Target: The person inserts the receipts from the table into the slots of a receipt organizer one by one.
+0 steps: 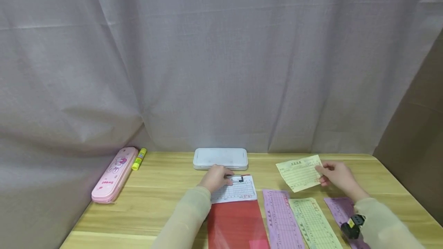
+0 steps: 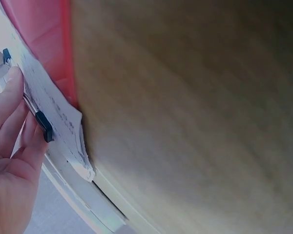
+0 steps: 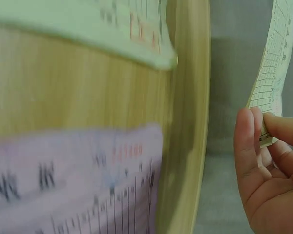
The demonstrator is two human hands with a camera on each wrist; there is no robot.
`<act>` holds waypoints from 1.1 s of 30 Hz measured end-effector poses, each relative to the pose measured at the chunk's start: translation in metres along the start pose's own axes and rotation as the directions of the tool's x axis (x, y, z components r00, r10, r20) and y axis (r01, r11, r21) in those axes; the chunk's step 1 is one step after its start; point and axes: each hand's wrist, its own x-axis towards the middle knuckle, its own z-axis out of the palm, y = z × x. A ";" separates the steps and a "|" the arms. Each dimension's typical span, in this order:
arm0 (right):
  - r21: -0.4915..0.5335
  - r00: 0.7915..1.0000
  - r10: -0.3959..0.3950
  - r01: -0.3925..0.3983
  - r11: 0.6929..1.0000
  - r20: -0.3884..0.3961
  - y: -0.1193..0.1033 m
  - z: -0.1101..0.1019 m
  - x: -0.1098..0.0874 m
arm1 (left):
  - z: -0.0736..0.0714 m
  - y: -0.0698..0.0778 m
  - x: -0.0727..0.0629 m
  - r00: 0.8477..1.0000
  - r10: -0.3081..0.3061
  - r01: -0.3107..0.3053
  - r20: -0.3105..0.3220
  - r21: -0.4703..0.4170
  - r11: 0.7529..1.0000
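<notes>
Left hand's fingers clamp a clip on white slips at a red folder's end. Right hand's fingers pinch a yellow slip in midair.

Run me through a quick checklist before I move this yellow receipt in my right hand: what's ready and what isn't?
1. Right hand pinching the yellow receipt: ok.
2. Left hand on the metal clip: ok, pinched between thumb and fingers.
3. White form over the red folder's top: ok.
4. Held receipt over the folder: not ok, raised off to its right.
5. Clip jaws parted: cannot tell, the opening isn't clearly visible.
</notes>
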 end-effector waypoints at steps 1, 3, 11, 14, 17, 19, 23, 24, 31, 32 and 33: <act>0.015 1.000 0.003 -0.004 1.000 0.012 -0.002 0.002 -0.001 | 0.000 0.000 0.000 1.000 0.004 -0.004 0.000 0.004 1.000; 0.047 0.999 0.003 -0.005 0.999 0.040 -0.007 0.008 -0.004 | 0.001 0.000 0.001 1.000 0.008 -0.008 0.001 0.010 1.000; 0.088 0.994 0.016 -0.025 0.996 0.106 -0.029 0.029 -0.015 | 0.000 0.000 -0.001 1.000 0.012 -0.012 -0.004 0.000 1.000; 0.084 0.992 0.021 -0.032 0.996 0.125 -0.033 0.036 -0.018 | 0.000 -0.001 -0.001 1.000 0.011 -0.011 -0.001 -0.015 1.000; 0.077 0.990 0.012 -0.023 0.997 0.138 -0.037 0.043 -0.022 | 0.000 -0.001 -0.001 1.000 0.010 -0.010 0.003 -0.024 1.000; 0.085 0.989 0.006 -0.019 0.996 0.147 -0.041 0.048 -0.025 | -0.001 -0.001 -0.001 1.000 0.009 -0.009 0.004 -0.027 1.000; 0.099 0.987 0.010 -0.026 0.995 0.160 -0.050 0.060 -0.030 | -0.001 0.000 -0.001 1.000 0.008 -0.007 0.007 -0.019 1.000; 0.100 0.986 0.008 -0.024 0.995 0.165 -0.052 0.062 -0.032 | -0.001 0.000 -0.001 1.000 0.007 -0.007 0.008 -0.017 1.000; 0.012 0.982 -0.009 0.007 1.000 0.190 -0.060 0.080 -0.036 | -0.002 0.002 -0.001 1.000 0.001 0.000 0.026 -0.011 1.000; -0.001 0.982 -0.007 0.007 1.000 0.189 -0.061 0.082 -0.036 | -0.003 0.002 -0.001 1.000 0.003 -0.002 0.027 -0.009 1.000; -0.010 0.982 -0.012 0.014 1.000 0.190 -0.061 0.084 -0.037 | -0.003 0.002 -0.001 1.000 0.005 -0.004 0.026 -0.011 1.000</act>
